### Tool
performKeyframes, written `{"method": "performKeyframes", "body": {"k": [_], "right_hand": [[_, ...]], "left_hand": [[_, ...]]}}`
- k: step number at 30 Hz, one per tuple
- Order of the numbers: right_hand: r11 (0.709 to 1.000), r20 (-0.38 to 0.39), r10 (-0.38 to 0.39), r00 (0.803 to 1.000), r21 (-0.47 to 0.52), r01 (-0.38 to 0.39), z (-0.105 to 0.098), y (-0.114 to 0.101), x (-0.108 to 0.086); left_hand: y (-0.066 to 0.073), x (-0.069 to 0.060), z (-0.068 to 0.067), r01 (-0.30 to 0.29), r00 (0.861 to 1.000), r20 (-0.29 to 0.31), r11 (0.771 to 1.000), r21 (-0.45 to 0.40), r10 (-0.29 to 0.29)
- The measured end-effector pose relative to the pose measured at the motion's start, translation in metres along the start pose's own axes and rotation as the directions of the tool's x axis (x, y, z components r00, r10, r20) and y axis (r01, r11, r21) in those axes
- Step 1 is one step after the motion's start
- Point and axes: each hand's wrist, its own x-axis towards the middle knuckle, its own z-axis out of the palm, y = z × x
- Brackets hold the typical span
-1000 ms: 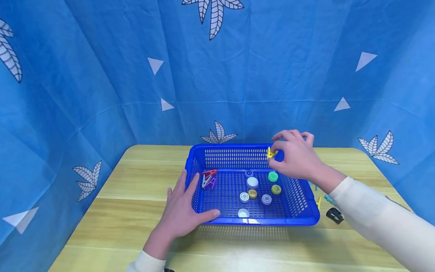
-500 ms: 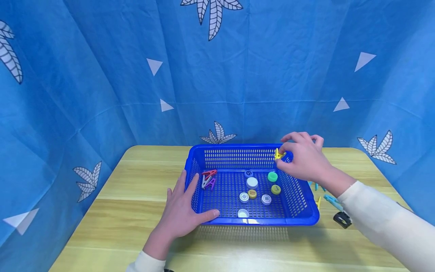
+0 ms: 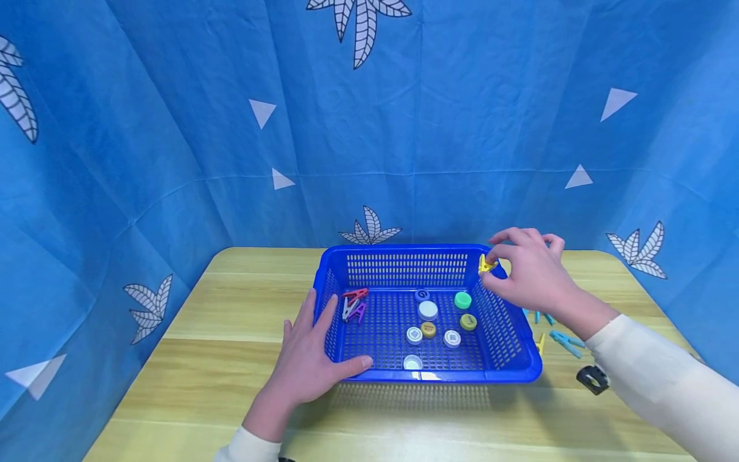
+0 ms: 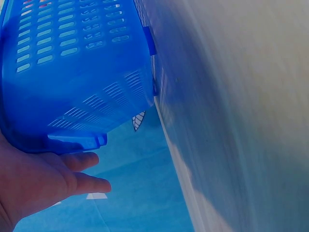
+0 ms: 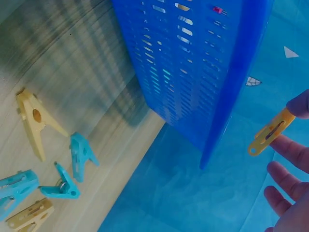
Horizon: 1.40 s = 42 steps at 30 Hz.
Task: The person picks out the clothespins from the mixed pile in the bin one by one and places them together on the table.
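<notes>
A yellow clothespin [image 3: 485, 265] is pinched between the thumb and forefinger of my right hand [image 3: 531, 276], above the back right corner of a blue plastic basket [image 3: 450, 376]. In the right wrist view this clothespin [image 5: 270, 132] is in the fingertips, apart from the basket wall. My left hand [image 3: 306, 362] rests at the basket's front left corner, fingers spread on the left rim and thumb on the front rim. Inside, at the left, lie a red clothespin [image 3: 358, 294], a whitish one and a purple clothespin [image 3: 359, 312]. Several bottle caps, including a green cap [image 3: 463, 300], lie towards the right.
Right of the basket, several blue and yellow clothespins lie on the wooden table [image 3: 190, 359], among them a blue clothespin [image 5: 82, 155] and a yellow clothespin [image 5: 37, 121]. A black ring-shaped item [image 3: 593, 380] shows beside the right sleeve. A blue patterned curtain [image 3: 491, 115] hangs behind.
My right hand has moved to the right with the yellow clothespin, from over the basket's back wall to its back right corner. The left hand has stayed on the basket.
</notes>
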Motion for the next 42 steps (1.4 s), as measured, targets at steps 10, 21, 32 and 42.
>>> {"method": "performKeyframes", "body": {"k": [10,21,32,42], "right_hand": [[1.000,-0.008,0.005,1.000,0.004,-0.004,-0.005,0.009,-0.003],[0.999,-0.006,0.046,0.999,0.004,-0.046,-0.004,0.021,-0.008],[0.998,-0.013,0.066,0.998,0.010,-0.066,-0.007,0.028,-0.011],[0.995,-0.005,0.097,0.995,0.006,-0.097,-0.003,0.041,-0.020]], "left_hand": [[0.000,0.000,0.000,-0.002,1.000,-0.010,1.000,-0.001,0.002],[0.000,0.002,0.000,0.010,1.000,-0.006,1.000,0.004,-0.010],[0.000,0.001,-0.001,0.008,1.000,-0.011,1.000,0.006,-0.008],[0.000,0.000,0.001,0.009,1.000,-0.008,1.000,0.016,-0.009]]}}
